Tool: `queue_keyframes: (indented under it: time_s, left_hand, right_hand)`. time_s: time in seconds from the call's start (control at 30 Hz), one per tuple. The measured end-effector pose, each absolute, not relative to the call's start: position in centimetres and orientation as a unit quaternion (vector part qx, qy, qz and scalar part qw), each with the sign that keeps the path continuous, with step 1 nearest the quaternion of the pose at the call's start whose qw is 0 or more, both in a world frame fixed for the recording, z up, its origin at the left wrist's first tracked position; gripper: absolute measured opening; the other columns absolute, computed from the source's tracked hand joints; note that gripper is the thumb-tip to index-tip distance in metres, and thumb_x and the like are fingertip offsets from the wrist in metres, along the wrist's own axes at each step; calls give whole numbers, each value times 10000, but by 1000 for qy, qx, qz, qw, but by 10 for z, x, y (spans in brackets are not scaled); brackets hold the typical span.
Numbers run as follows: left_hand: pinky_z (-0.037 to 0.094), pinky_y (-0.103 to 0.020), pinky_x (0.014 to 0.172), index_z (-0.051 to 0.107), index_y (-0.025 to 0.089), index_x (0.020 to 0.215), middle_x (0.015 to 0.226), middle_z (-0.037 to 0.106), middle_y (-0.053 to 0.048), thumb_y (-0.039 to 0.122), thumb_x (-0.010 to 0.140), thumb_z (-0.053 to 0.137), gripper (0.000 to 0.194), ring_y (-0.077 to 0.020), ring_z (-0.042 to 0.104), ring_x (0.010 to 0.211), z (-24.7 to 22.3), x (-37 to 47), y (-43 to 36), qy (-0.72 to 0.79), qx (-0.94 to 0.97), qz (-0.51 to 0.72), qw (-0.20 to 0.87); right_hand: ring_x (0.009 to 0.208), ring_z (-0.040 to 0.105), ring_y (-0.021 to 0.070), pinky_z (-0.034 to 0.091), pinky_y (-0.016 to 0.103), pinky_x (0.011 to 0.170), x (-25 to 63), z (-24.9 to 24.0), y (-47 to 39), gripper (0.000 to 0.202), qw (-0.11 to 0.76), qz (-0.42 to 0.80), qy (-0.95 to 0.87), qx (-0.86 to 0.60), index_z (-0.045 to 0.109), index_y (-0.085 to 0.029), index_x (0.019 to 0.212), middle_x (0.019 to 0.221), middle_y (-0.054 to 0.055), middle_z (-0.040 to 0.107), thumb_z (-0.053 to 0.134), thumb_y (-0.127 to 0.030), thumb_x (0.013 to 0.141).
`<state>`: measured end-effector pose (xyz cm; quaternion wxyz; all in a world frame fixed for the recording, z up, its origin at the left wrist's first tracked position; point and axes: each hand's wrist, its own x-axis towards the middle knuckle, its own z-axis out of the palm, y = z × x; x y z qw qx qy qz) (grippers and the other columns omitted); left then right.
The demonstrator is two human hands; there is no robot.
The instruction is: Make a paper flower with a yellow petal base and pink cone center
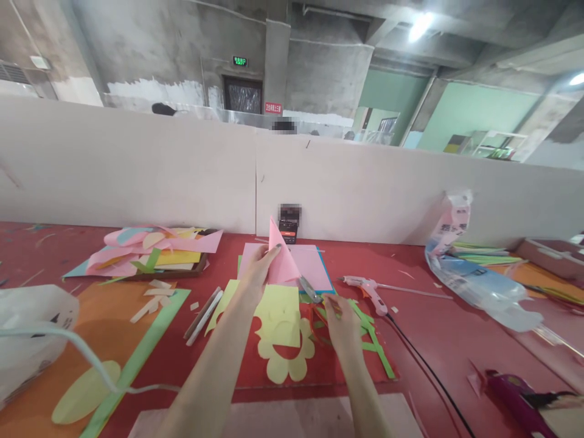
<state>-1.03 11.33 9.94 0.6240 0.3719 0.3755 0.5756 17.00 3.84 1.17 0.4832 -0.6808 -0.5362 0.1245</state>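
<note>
My left hand (263, 266) pinches a folded pink paper (283, 261), which stands up as a pointed triangle. My right hand (341, 313) is closed around a pair of scissors (310, 291); its handles are partly covered by my fingers. The blade tips meet the lower right corner of the pink paper, though I cannot tell whether they cut into it. Below my hands lie a yellow sheet with rounded cut-outs (285, 298) and a yellow paper flower shape (287, 368). Green paper strips (375, 340) lie beside my right hand.
A pink glue gun (371, 292) with a black cord rests at right. A phone (288, 232) leans on the white partition (387, 188). Paper scraps (150, 249) fill a tray at left. A plastic bag (479, 286) and a purple tool (515, 395) lie farther right.
</note>
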Motion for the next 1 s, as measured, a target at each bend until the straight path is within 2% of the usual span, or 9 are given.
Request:
queue_keyframes:
  time_s: [0.07,0.13,0.23,0.4,0.5,0.63,0.73,0.9,1.0]
  left_hand:
    - [484,-282,653,564,180,842,850,661,-58,374,608,695,331,-193,623,781,102,-11,112,374,378,572,625]
    - [480,-280,651,555,177,837,862,664,-67,372,613,694,328,-193,623,776,105,-12,108,371,391,572,618]
    - [478,-293,650,561,177,850,864,668,-74,398,633,673,329,-198,627,755,109,-12,102,371,421,563,607]
    - [475,-311,634,585,175,875,831,673,-76,426,628,663,361,-214,634,722,107,-13,103,418,464,534,570]
    - [471,-312,623,594,175,893,836,674,-85,407,632,660,356,-227,631,739,101,-14,111,431,506,519,538]
    - [462,-306,660,600,170,867,866,664,-87,310,628,669,285,-222,617,776,95,-11,114,444,560,513,476]
    - [452,-303,696,609,191,895,919,651,-74,283,667,631,247,-216,602,818,94,-5,109,441,605,501,434]
    - [420,-302,842,612,225,997,1067,617,-66,217,709,578,290,-210,557,988,97,4,105,365,610,510,485]
    - [400,-317,884,626,231,970,1080,607,-66,172,739,510,265,-206,532,1036,101,0,105,362,596,550,459]
  right_hand:
    - [845,597,219,446,330,755,164,22,42,343,503,215,-524,-653,625,-149,907,925,101,658,411,-400,811]
    - [888,594,224,432,338,802,157,39,49,346,528,255,-525,-616,640,-159,875,928,94,665,430,-424,805]
    - [899,602,217,453,320,786,146,73,64,357,580,325,-513,-542,644,-155,894,918,94,667,457,-442,792]
    - [853,609,201,474,295,725,122,114,88,383,586,420,-498,-482,644,-150,920,917,80,657,526,-466,739]
    - [766,611,167,471,238,632,110,114,93,385,554,490,-482,-470,628,-173,947,859,43,656,565,-469,710]
    - [630,587,127,426,193,514,105,100,95,356,512,570,-487,-419,611,-198,959,794,10,648,549,-466,733]
    - [653,597,139,435,202,522,107,91,98,341,524,602,-463,-386,602,-191,976,825,27,656,581,-418,722]
    - [727,629,179,477,251,614,117,85,108,301,576,615,-390,-372,601,-156,920,837,59,675,609,-362,699]
    - [803,634,200,493,277,657,126,90,111,261,605,613,-352,-366,583,-165,902,909,68,670,574,-357,726]
